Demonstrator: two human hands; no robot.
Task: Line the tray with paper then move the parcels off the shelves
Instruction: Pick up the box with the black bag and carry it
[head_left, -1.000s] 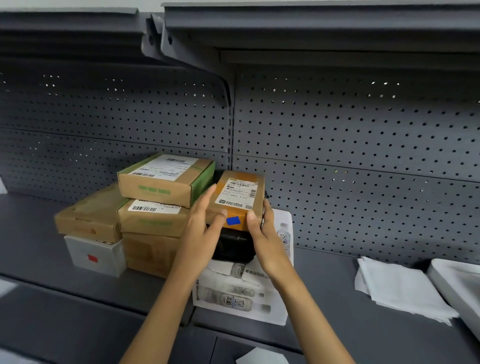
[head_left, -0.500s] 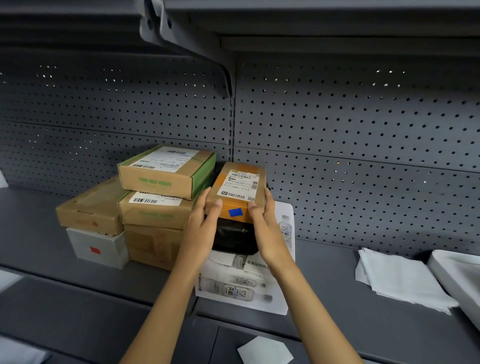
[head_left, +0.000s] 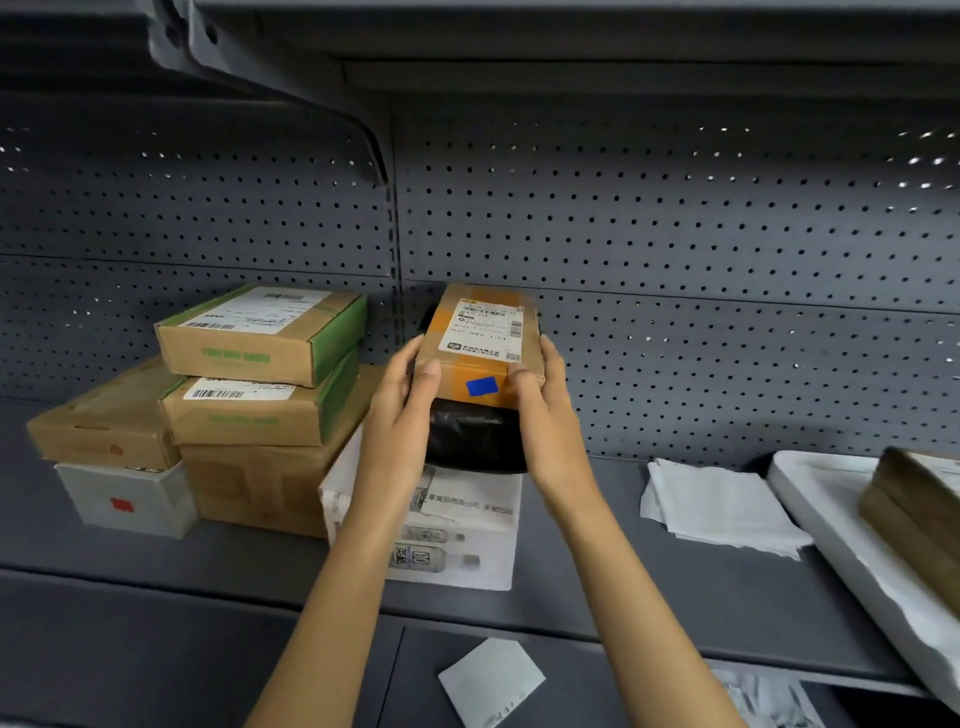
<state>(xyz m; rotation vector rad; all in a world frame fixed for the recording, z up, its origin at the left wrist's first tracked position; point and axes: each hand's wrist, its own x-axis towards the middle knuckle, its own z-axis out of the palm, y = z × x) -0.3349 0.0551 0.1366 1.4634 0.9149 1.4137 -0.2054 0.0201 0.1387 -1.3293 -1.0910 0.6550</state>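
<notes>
A small brown parcel (head_left: 480, 338) with a white label and a blue sticker sits on a black wrapped parcel (head_left: 475, 439) on the grey shelf (head_left: 675, 587). My left hand (head_left: 402, 415) grips its left side, thumb on the front edge. My right hand (head_left: 545, 410) grips its right side the same way. A white tray (head_left: 815, 493) lined with paper stands at the far right, with a brown parcel (head_left: 914, 504) lying in it. A stack of brown boxes (head_left: 260, 384) stands to the left.
A white printed flat parcel (head_left: 467, 535) lies under the black one. Folded white paper (head_left: 717, 509) lies between it and the tray. A white box with a red sticker (head_left: 127, 499) sits low at the left. Pegboard backs the shelf, another shelf hangs overhead, and a white slip (head_left: 491, 680) lies below.
Both hands closed round the small brown parcel's sides. The view shifted right and the tray with a brown parcel in it came into sight.
</notes>
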